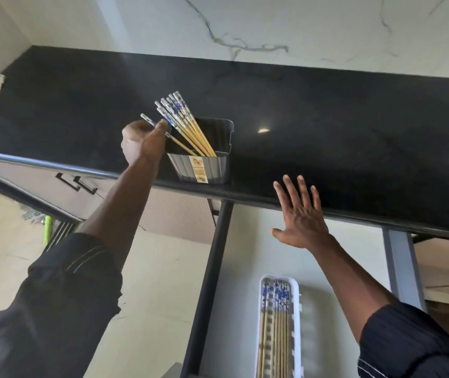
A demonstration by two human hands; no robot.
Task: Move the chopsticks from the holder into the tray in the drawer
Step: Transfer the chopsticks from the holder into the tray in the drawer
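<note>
**Left hand pinches one chopstick at the holder; right hand spread flat at the counter edge**

The left hand [143,140] reaches up to the grey holder [201,166] on the black countertop [327,126], its thumb and fingers closed narrowly round a single chopstick [147,120]. That stick leans out to the left, apart from the bundle, its patterned top poking above the hand and its yellow shaft running back down into the holder. The remaining chopsticks in the holder [182,118] fan up and left together, blue-and-white patterned at the tops, plain yellow lower down.

The right hand [301,211] holds nothing: the fingers are splayed wide and straight, palm toward the counter's front edge, fingertips lying over the black surface. Whether it presses on the edge or only hovers cannot be told.

Below, in the open drawer [245,241], the white tray [297,285] already carries a row of chopsticks [276,309] lying side by side lengthwise, patterned ends toward the counter.

The holder's ribbed front bears a narrow cream sticker [199,169] with small red and orange printing; the print is too small and blurred to read
</note>
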